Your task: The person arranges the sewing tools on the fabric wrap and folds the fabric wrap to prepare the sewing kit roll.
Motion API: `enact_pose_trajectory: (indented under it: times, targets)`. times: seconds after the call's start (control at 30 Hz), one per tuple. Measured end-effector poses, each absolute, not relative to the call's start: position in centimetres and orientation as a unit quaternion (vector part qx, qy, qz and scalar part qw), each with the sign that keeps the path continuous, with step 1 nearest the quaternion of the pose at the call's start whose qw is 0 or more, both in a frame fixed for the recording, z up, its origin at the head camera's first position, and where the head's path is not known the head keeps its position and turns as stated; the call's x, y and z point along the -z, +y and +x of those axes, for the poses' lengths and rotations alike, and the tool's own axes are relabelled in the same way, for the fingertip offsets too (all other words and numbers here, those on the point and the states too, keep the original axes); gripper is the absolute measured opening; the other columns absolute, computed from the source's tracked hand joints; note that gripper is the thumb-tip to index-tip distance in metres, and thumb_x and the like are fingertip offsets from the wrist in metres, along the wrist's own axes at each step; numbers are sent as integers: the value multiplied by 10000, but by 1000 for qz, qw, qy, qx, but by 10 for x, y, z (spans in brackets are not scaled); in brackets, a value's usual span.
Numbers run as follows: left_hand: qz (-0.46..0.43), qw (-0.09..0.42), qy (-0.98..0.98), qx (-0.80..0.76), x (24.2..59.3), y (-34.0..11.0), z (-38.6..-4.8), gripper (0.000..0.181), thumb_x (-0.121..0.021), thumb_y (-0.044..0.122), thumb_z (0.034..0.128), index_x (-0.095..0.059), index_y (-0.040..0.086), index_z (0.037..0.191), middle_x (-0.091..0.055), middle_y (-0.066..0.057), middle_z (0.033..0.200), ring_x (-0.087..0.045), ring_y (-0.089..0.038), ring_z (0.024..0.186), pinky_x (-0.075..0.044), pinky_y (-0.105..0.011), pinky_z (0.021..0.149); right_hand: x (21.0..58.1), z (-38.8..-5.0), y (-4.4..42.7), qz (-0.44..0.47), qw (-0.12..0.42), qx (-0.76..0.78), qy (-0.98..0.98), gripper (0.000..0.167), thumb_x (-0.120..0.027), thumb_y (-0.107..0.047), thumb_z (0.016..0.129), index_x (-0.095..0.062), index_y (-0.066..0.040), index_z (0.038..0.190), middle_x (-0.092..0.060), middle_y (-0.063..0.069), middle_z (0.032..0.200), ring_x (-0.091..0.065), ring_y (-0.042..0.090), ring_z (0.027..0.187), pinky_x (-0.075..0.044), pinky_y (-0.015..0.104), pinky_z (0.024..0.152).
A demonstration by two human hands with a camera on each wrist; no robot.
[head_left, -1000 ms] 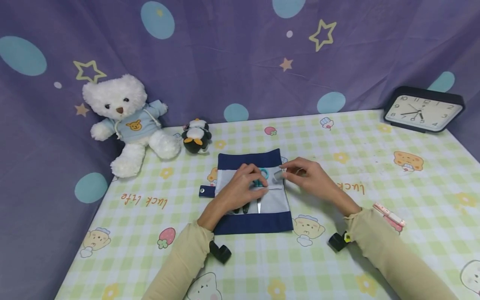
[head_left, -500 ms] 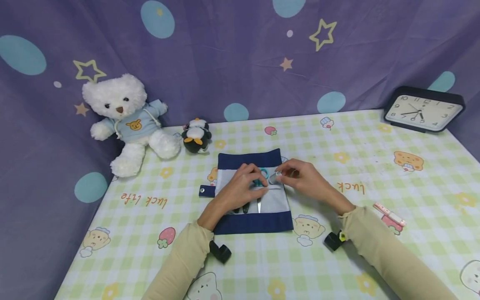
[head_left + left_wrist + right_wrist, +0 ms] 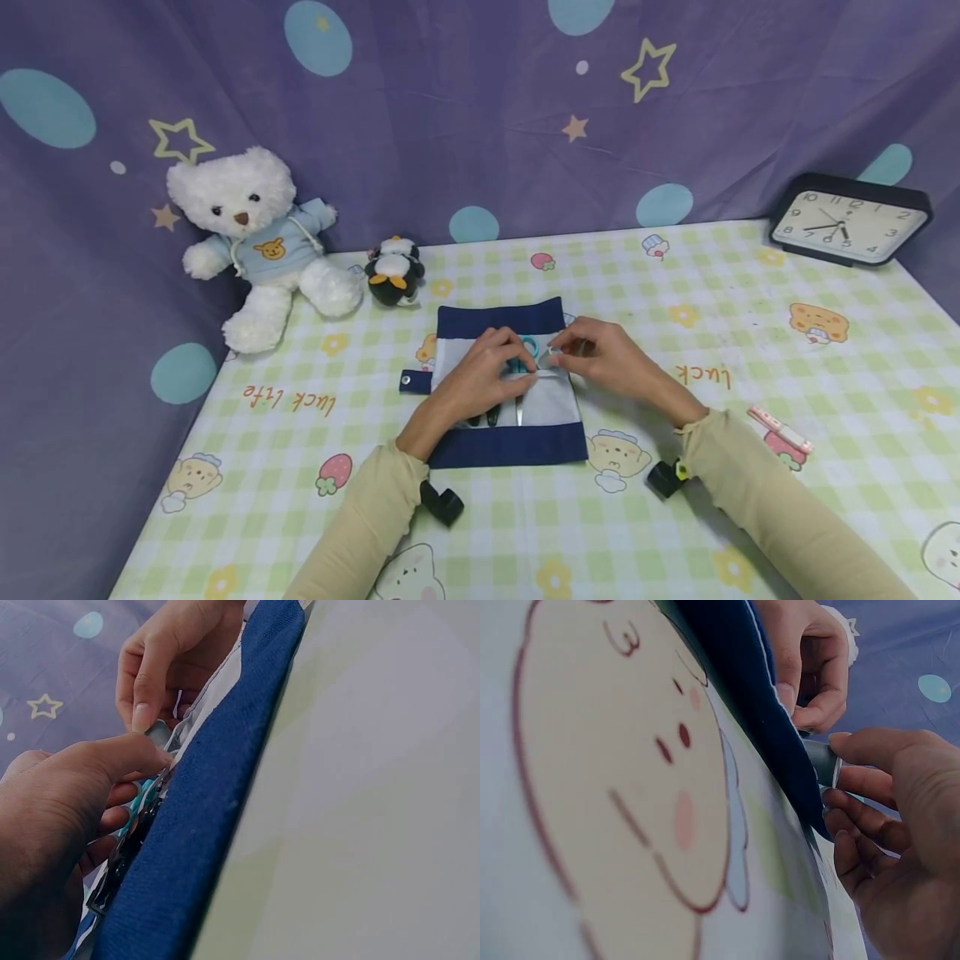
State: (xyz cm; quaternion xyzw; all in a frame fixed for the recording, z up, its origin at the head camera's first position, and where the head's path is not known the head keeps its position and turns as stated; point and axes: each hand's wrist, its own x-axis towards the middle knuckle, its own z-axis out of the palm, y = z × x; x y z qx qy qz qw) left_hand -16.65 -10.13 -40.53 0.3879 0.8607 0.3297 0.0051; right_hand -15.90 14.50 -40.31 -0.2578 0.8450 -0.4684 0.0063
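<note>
An unrolled navy and light grey fabric pouch [image 3: 510, 447] lies in the middle of the table. My left hand [image 3: 487, 371] is over it, thumb and fingers pinching the edge of its inner pocket. At the pocket's right end, my right hand [image 3: 603, 354] holds a small grey thread spool [image 3: 823, 762] between thumb and fingers. The spool's lower part is hidden by the pouch cloth in the right wrist view. Scissors with teal handles [image 3: 531, 347] sit in the pocket beside the left fingers. Dark tools [image 3: 492, 415] show partly below the left hand.
A white teddy bear [image 3: 258, 242] and a penguin toy [image 3: 394, 271] are at the back left. A black-framed clock [image 3: 851, 221] stands at the back right. A pinkish-white stick [image 3: 780, 429] lies right of the right forearm. The pouch's snap strap [image 3: 416, 382] points left.
The right hand has moved slightly left with the spool, which now sits lower at the pocket and shows less. The left hand has stayed in place.
</note>
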Motion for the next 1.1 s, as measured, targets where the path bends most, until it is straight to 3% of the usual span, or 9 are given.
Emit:
enact_pose_trajectory:
  times: [0.77, 1.1]
  targets:
    - [406, -1, 851, -332, 406, -102, -167, 49, -764, 155, 956, -759, 122, 992, -581, -7, 1034, -492, -177, 901, -417, -349, 849, 403, -168, 143, -285, 29, 474, 833, 119, -703, -76, 997, -809, -45, 1040, -666, -18, 895, -593, 178, 778, -496, 314, 693]
    - [404, -2, 856, -323, 407, -101, -167, 38, -759, 159, 961, -764, 133, 989, -592, -3, 1039, -508, -178, 915, -415, -362, 887, 404, -169, 144, -301, 44, 463, 833, 188, -669, -60, 1014, -821, -83, 906, -647, -6, 907, -593, 171, 814, -495, 341, 731]
